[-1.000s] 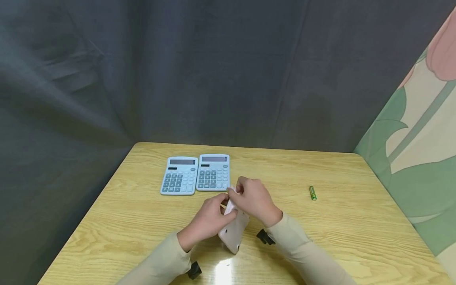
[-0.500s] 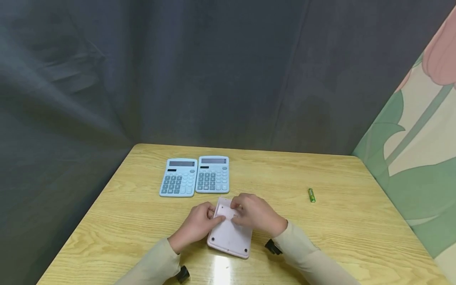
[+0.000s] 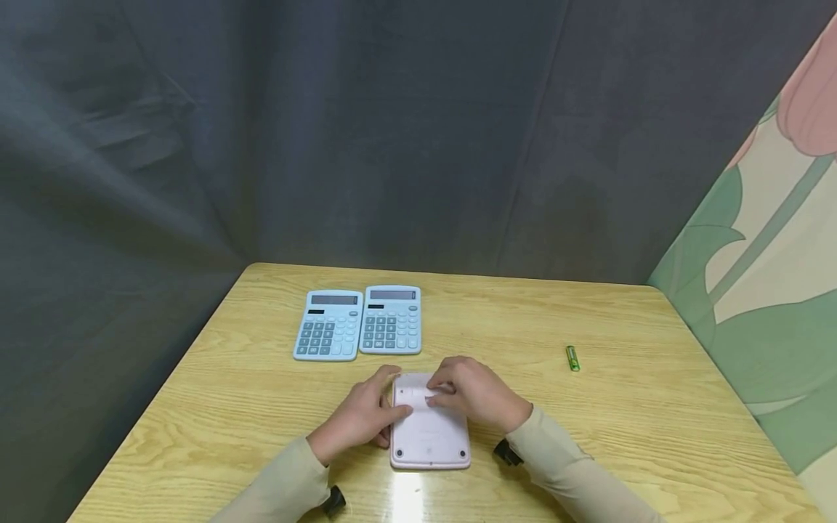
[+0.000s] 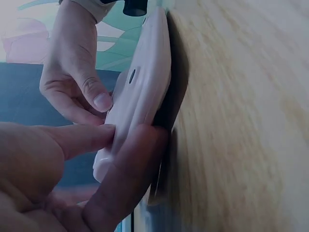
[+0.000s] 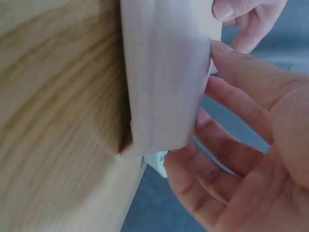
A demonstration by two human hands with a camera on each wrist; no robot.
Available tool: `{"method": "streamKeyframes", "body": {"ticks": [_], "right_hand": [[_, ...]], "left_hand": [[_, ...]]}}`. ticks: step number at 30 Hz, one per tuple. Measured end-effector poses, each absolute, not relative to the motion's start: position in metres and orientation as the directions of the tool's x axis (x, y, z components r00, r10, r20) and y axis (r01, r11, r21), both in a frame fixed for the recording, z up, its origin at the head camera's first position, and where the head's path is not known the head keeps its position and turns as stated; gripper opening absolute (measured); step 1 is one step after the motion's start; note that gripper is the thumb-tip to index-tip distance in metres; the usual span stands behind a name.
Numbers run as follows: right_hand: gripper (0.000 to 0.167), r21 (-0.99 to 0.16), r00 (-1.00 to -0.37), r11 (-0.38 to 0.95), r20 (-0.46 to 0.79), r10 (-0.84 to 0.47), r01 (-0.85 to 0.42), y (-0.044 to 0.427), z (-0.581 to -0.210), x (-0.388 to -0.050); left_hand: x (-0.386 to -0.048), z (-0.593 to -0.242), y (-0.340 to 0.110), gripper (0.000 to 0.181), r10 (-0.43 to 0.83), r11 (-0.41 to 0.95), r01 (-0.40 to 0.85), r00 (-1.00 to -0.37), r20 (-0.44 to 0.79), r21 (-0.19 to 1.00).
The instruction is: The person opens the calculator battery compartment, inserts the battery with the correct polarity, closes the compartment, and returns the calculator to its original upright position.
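Note:
A pink calculator (image 3: 431, 436) lies back side up on the table in front of me, with dark round feet at its near corners. My left hand (image 3: 360, 418) grips its left edge, thumb on the back; in the left wrist view a finger (image 4: 130, 169) reaches down beside the edge. Over the far part of the back, my right hand (image 3: 480, 396) has its curled thumb and fingers touching the raised section. Whatever lies between those fingertips is hidden. In the right wrist view the right thumb (image 5: 241, 67) meets the calculator's back (image 5: 178, 72).
Two light blue calculators, the left one (image 3: 329, 325) and the right one (image 3: 391, 319), lie face up side by side beyond my hands. A green battery (image 3: 572, 358) lies to the right on the wooden table (image 3: 628, 421). A dark curtain (image 3: 418, 145) hangs behind.
The pink calculator has gone from tilted up on edge to lying back side up and squared to me. My right hand has moved down onto its back; the left stays at its left edge.

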State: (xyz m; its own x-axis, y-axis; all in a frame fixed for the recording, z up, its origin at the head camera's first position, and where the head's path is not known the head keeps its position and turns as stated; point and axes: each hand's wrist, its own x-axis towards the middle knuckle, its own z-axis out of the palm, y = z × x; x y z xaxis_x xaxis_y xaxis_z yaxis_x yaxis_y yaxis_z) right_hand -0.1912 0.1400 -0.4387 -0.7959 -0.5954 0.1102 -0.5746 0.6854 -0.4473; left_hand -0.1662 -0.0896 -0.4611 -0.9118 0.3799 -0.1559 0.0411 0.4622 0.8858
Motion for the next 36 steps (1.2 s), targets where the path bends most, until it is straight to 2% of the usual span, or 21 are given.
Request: {"method": "streamKeyframes", "body": {"ticks": [5,15,22,26,30,36], "right_hand": [[0.017,-0.439,-0.796,0.687,0.125,-0.593,-0.58,0.14,-0.44,-0.192],[0.018,-0.352,-0.769,0.69,0.176,-0.614,-0.632,0.141,-0.442,-0.19],[0.01,-0.247,-0.699,0.654,0.225,-0.679,-0.715,0.14,-0.44,-0.189],[0.004,-0.112,-0.616,0.611,0.272,-0.739,-0.784,0.138,-0.439,-0.189],[0.012,0.047,-0.514,0.555,0.318,-0.797,-0.831,0.136,-0.44,-0.19],[0.012,0.171,-0.452,0.518,0.312,-0.835,-0.838,0.134,-0.444,-0.189]], "left_hand": [[-0.169,-0.462,-0.088,0.06,0.421,0.517,0.125,-0.899,-0.124,0.847],[-0.17,-0.465,-0.087,0.057,0.413,0.536,0.143,-0.904,-0.11,0.832],[-0.173,-0.465,-0.088,0.057,0.425,0.506,0.149,-0.9,-0.096,0.85],[-0.176,-0.465,-0.089,0.056,0.431,0.494,0.156,-0.898,-0.086,0.855],[-0.177,-0.465,-0.089,0.055,0.434,0.495,0.155,-0.896,-0.089,0.855],[-0.177,-0.466,-0.09,0.055,0.441,0.496,0.157,-0.893,-0.092,0.854]]}}
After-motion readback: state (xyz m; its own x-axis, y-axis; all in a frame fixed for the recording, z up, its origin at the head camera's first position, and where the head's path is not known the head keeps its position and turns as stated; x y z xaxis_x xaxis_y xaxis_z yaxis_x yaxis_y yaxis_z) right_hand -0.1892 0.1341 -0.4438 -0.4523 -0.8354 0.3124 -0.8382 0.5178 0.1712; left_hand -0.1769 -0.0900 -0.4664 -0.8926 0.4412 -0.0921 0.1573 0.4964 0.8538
